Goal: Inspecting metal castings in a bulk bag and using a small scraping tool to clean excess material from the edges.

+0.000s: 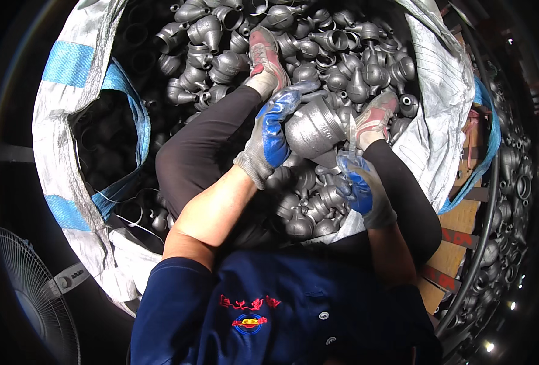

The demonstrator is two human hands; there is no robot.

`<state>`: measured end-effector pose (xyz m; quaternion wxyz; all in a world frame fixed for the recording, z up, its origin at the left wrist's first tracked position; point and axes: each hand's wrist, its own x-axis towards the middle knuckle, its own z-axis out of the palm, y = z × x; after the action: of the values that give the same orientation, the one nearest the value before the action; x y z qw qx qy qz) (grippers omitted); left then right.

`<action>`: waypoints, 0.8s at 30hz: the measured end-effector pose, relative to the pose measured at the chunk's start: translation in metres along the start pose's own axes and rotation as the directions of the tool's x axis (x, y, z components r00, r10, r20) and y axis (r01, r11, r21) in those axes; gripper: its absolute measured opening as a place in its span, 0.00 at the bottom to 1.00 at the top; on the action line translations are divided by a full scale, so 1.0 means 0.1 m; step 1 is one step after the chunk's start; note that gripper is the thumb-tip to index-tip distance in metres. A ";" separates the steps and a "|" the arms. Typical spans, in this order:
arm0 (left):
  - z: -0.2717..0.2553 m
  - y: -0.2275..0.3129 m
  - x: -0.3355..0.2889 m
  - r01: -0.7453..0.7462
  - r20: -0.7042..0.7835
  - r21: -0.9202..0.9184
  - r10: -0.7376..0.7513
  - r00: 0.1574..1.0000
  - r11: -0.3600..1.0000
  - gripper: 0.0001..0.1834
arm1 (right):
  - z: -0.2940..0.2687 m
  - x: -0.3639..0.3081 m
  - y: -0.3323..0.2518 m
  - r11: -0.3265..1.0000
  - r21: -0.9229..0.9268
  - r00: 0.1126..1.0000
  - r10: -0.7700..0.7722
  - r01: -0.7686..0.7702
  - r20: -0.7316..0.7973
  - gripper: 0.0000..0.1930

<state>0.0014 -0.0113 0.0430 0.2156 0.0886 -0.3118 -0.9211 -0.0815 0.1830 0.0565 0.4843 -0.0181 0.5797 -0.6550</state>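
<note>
I stand inside a big white woven sack (69, 121) filled with several grey cast-metal pipe fittings (336, 67). My left hand (272, 131), in a grey glove with blue palm, grips the wide end of one large grey reducer fitting (315, 129). My right hand (357, 182), gloved the same way, holds the narrow lower end of that fitting. The fitting is lifted above the pile, between my knees. My pink shoes (266, 55) rest on the fittings.
The sack's white wall with blue stripes (69, 64) rings the pile. A fan (32, 292) stands at the lower left. More grey fittings (512, 176) are stacked outside on the right, beside a wooden pallet (458, 225).
</note>
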 end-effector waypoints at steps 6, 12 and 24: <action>0.04 0.01 0.03 -0.152 0.133 0.310 0.115 0.984 0.939 0.23 | -0.09 0.09 -0.05 0.989 0.116 0.981 0.075 -0.097 0.180 0.09; -0.04 -0.06 0.06 -0.166 0.111 0.396 0.132 0.985 0.903 0.19 | -0.15 0.12 0.02 0.996 0.057 0.977 -0.082 0.072 0.196 0.05; -0.12 -0.06 0.02 -0.150 0.159 0.526 0.077 0.984 0.837 0.24 | -0.08 0.07 -0.03 0.995 -0.010 0.992 -0.100 0.101 0.080 0.10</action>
<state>0.0012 -0.0147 0.0300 0.2156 0.0657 -0.5749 -0.7866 -0.0917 0.1837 0.0519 0.4734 -0.0768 0.5629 -0.6731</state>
